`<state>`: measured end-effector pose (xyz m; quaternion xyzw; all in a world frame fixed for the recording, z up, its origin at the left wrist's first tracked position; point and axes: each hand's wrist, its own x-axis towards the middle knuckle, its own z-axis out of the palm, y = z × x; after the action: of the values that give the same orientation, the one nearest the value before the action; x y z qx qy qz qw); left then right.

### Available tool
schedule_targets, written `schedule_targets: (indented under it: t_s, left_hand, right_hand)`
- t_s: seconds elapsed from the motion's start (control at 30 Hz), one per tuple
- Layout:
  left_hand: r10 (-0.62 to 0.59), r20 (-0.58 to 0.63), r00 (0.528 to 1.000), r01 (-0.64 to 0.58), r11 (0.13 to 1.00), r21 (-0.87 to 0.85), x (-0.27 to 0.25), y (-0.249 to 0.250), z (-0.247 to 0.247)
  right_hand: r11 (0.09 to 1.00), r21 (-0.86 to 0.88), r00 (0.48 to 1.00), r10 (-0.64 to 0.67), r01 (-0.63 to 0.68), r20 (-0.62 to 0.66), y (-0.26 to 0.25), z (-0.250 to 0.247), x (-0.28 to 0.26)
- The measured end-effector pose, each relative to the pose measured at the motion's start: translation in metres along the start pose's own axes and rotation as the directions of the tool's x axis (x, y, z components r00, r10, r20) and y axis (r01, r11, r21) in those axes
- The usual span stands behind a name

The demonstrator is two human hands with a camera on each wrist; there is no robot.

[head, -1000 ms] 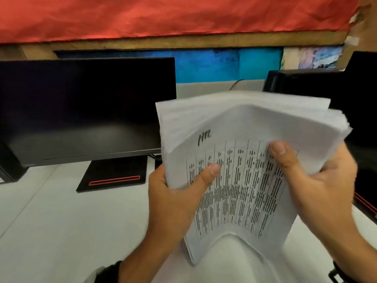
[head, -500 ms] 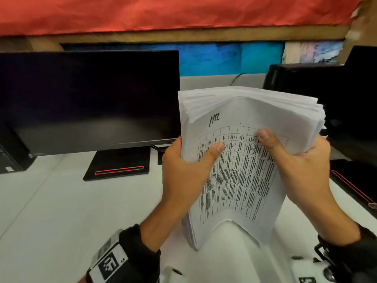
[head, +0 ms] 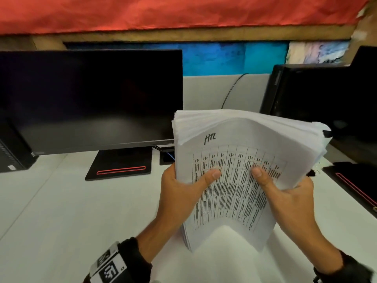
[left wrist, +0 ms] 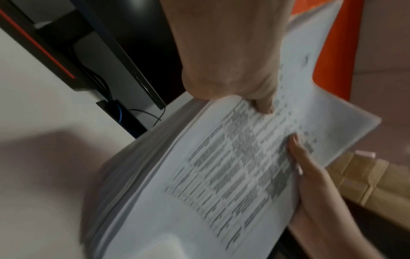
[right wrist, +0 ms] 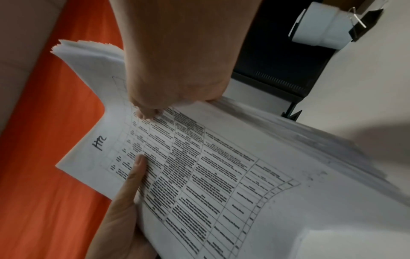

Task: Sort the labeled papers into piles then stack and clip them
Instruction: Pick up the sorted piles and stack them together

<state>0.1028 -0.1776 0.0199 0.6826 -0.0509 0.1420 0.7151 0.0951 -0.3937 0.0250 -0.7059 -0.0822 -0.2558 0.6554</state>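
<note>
A thick stack of papers (head: 234, 201) stands upright over the white desk (head: 71, 221), bowed toward me. Its front sheet carries a printed table and the handwritten label "HR" (head: 210, 138). My left hand (head: 183, 190) grips the stack's left edge, thumb pressed on the front sheet. My right hand (head: 289, 201) grips the right edge in the same way. The left wrist view shows the left hand (left wrist: 233, 78) on the stack (left wrist: 210, 192). In the right wrist view the right hand (right wrist: 177, 70) holds the stack (right wrist: 221, 166) beside the label (right wrist: 99, 142). The fingers behind the sheets are hidden.
A dark monitor (head: 91, 99) on a black stand base (head: 120, 164) stands at the back left. A second black screen (head: 326, 99) and base (head: 350, 180) are at the right. A black binder clip (right wrist: 366, 24) on a white bundle (right wrist: 319, 26) lies on the desk.
The fanned sheets have been drawn into a narrower stack, and my two thumbs have come closer together on the front sheet. The stack sits lower in view.
</note>
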Motion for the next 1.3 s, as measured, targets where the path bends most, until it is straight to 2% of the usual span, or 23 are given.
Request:
schedule_targets:
  t_s: [0.1,0.23,0.3,0.4,0.53,0.6,0.73,0.83,0.9,0.97,1.03,1.1,1.2,1.3]
  left_hand:
    - [0.003,0.076,0.997,-0.002,1.0,-0.016,0.012,0.018,-0.011]
    - [0.192,0.222,0.956,-0.188,0.981,-0.039,0.043,0.074,-0.027]
    - [0.203,0.286,0.937,-0.215,0.977,0.011,0.055,0.092,-0.032]
    - [0.118,0.33,0.937,-0.133,0.991,0.023,0.063,0.093,-0.034]
    - [0.029,0.322,0.946,-0.016,0.999,-0.042,0.062,0.08,-0.035]
    - [0.023,0.304,0.952,-0.007,0.999,-0.054,0.062,0.08,-0.032]
    - [0.087,0.233,0.969,-0.069,0.994,-0.084,0.064,0.087,-0.023]
    - [0.049,0.235,0.971,-0.022,0.993,-0.114,0.074,0.087,-0.02]
    - [-0.05,0.247,0.968,0.075,0.993,-0.091,0.084,0.077,-0.02]
    - [-0.186,0.26,0.947,0.202,0.979,-0.033,0.094,0.053,-0.021]
    - [-0.309,0.282,0.908,0.315,0.949,0.025,0.101,0.021,-0.022]
    - [-0.381,0.29,0.878,0.377,0.923,0.07,0.106,-0.014,-0.022]
    - [-0.423,0.289,0.859,0.389,0.906,0.169,0.115,-0.06,-0.024]
    - [-0.427,0.342,0.837,0.319,0.889,0.328,0.126,-0.09,-0.027]
  right_hand:
    - [1.0,-0.015,0.999,0.01,-0.009,0.038,0.001,-0.005,0.001]
    - [1.0,-0.005,0.996,0.011,-0.01,0.093,-0.001,-0.008,0.005]
    - [1.0,0.003,0.991,0.01,-0.01,0.132,-0.006,-0.009,0.007]
    - [0.998,0.068,0.985,0.003,-0.015,0.174,-0.02,-0.01,0.016]
    - [0.988,0.14,0.978,-0.094,0.069,0.185,-0.043,-0.013,0.032]
    - [0.988,0.104,0.975,-0.13,0.112,0.179,-0.048,-0.011,0.035]
    - [0.989,0.041,0.981,-0.144,0.14,0.127,-0.055,-0.009,0.041]
    - [0.996,0.021,0.982,-0.089,0.087,0.164,-0.063,-0.012,0.057]
    - [0.999,0.015,0.979,0.042,-0.046,0.198,-0.056,-0.012,0.069]
    - [0.976,-0.018,0.947,0.216,-0.218,0.239,-0.036,-0.009,0.078]
    - [0.926,-0.062,0.884,0.375,-0.374,0.28,-0.008,-0.005,0.082]
    - [0.87,-0.098,0.818,0.488,-0.482,0.304,0.024,-0.001,0.082]
    - [0.797,-0.154,0.726,0.598,-0.584,0.339,0.07,0.001,0.083]
    - [0.73,-0.191,0.637,0.672,-0.657,0.377,0.109,-0.001,0.083]
